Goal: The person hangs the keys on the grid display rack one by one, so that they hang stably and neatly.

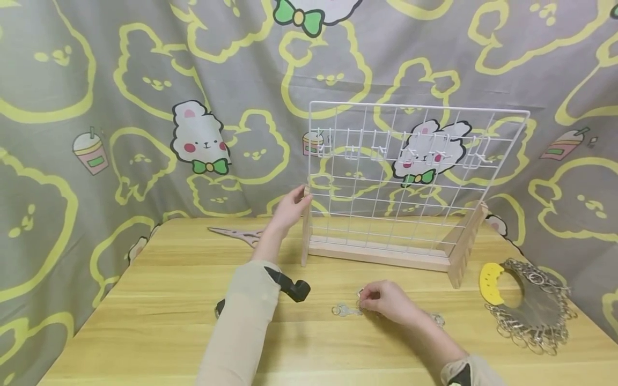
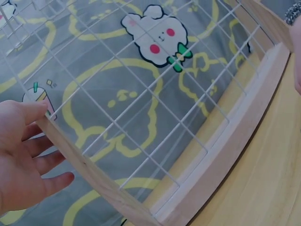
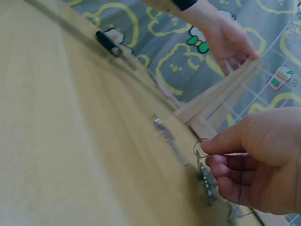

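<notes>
A white wire grid rack (image 1: 381, 252) in a wooden frame stands upright at the back of the table. My left hand (image 1: 291, 207) rests straight fingers against the top of its left wooden post (image 2: 89, 170); the thumb lies at the post's end, fingers (image 2: 44, 161) spread behind it. In front of the rack, my right hand (image 1: 383, 301) pinches a small metal key ring (image 3: 199, 147) between thumb and forefinger, just above the tabletop. A blurred metal piece (image 3: 207, 184) hangs below the ring. A key (image 1: 344, 310) lies on the table left of that hand.
A pile of several key rings (image 1: 536, 313) with a yellow plastic piece (image 1: 490, 284) sits at the right. A thin scissor-like object (image 1: 237, 234) lies at the back left. A black strap (image 1: 295, 289) lies by my left forearm. Patterned cloth (image 1: 145, 107) hangs behind the table.
</notes>
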A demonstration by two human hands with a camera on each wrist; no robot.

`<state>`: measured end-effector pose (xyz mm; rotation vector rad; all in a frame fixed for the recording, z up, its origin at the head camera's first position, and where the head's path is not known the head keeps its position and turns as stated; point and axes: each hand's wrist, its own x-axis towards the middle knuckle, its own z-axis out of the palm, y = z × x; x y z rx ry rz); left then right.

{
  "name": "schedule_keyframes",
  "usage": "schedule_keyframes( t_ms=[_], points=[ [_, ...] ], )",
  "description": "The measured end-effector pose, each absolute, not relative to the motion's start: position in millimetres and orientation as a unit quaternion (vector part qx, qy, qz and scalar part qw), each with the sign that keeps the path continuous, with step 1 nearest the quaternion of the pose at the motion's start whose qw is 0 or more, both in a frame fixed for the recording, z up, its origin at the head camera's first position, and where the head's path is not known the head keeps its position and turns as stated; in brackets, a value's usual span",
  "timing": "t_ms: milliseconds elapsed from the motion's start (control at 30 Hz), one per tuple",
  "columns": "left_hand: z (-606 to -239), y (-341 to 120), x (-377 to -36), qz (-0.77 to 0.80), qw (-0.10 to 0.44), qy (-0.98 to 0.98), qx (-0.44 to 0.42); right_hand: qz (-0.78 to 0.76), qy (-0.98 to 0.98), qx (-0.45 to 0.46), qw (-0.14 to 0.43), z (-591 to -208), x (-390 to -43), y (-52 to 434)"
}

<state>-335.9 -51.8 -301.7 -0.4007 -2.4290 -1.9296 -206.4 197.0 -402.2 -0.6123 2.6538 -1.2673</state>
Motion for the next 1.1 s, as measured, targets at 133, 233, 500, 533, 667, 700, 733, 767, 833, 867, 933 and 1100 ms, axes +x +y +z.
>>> schedule_keyframes(
  t_ms=[133,233,500,533,667,700,733,767,833,867,933,1100],
  points=[
    [-301.6,-51.8,-335.6,-0.615,0.003,-0.779,-0.124,-0.431,0.878,-0.196,0.075,-388.1,-209.1,201.2],
    [-302.6,-51.7,-335.4,-0.614,0.001,-0.78,-0.119,-0.424,0.879,-0.206,0.067,-375.3,-213.1,205.1],
    [-302.8,-51.4,-334.1,-0.613,0.002,-0.781,-0.117,-0.45,0.872,-0.185,0.059,-335.2,-232.4,206.3],
    [-302.3,-51.4,-333.5,-0.613,0.003,-0.782,-0.117,-0.461,0.867,-0.179,0.058,-330.1,-235.2,205.4],
    [-301.2,-51.0,-332.9,-0.614,0.008,-0.781,-0.117,-0.504,0.845,-0.175,0.043,-311.6,-245.9,199.4],
    [-301.1,-50.8,-332.7,-0.614,0.008,-0.78,-0.116,-0.512,0.84,-0.176,0.033,-307.9,-248.6,197.5],
    [-301.2,-50.7,-332.7,-0.615,0.008,-0.78,-0.115,-0.518,0.837,-0.178,0.023,-304.4,-251.5,195.4],
    [-301.2,-50.5,-332.7,-0.617,0.008,-0.779,-0.115,-0.522,0.834,-0.178,0.012,-300.9,-254.1,193.3],
    [-301.2,-50.4,-333.1,-0.619,0.007,-0.777,-0.115,-0.531,0.829,-0.176,-0.008,-294.3,-259.5,188.6],
    [-301.1,-50.2,-333.0,-0.621,0.006,-0.775,-0.115,-0.538,0.825,-0.174,-0.016,-290.9,-261.8,185.9],
    [-301.2,-49.9,-333.3,-0.626,0.004,-0.772,-0.114,-0.55,0.817,-0.169,-0.028,-283.8,-265.8,179.9],
    [-302.1,-49.4,-333.8,-0.633,0.002,-0.767,-0.11,-0.581,0.793,-0.174,-0.061,-265.2,-271.9,161.1]
  ],
)
